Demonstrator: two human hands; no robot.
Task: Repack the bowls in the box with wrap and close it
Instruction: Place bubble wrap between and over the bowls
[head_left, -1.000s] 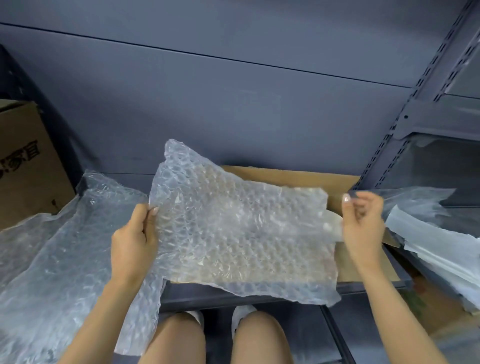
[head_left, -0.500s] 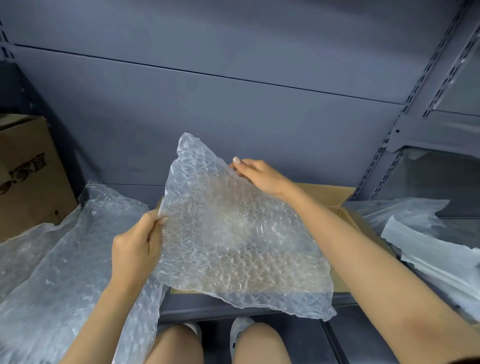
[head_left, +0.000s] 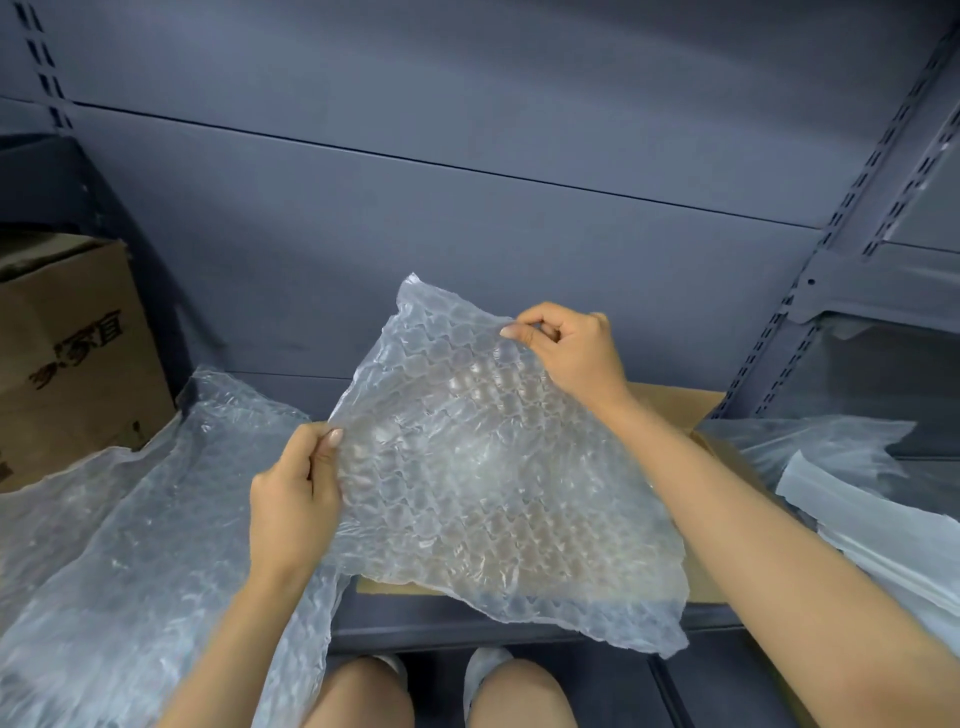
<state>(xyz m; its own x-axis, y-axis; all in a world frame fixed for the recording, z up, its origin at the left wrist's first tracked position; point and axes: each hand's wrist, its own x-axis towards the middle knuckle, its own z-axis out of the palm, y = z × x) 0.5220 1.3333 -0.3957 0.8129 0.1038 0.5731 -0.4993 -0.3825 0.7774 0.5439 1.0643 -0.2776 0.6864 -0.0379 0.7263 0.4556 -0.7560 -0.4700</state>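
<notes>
The wrap (head_left: 498, 483) hangs mid-frame, over the box (head_left: 670, 402) behind it. Left hand (head_left: 293, 504) pinches its left edge; right hand (head_left: 566, 348) pinches the top edge. Bowls are maybe hidden inside the box.

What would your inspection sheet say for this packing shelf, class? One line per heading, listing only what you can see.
Surface: grey metal shelf.
Job's things: bubble wrap sheet held up over the cardboard box; bowls not visible.
Clutter: larger bubble wrap at left; white foam sheets at right; printed carton far left.
Grippers: left hand pinches the sheet's left edge; right hand pinches its top edge.
Cables: nothing seen.
Surroundings: grey back panel, slotted upright.
</notes>
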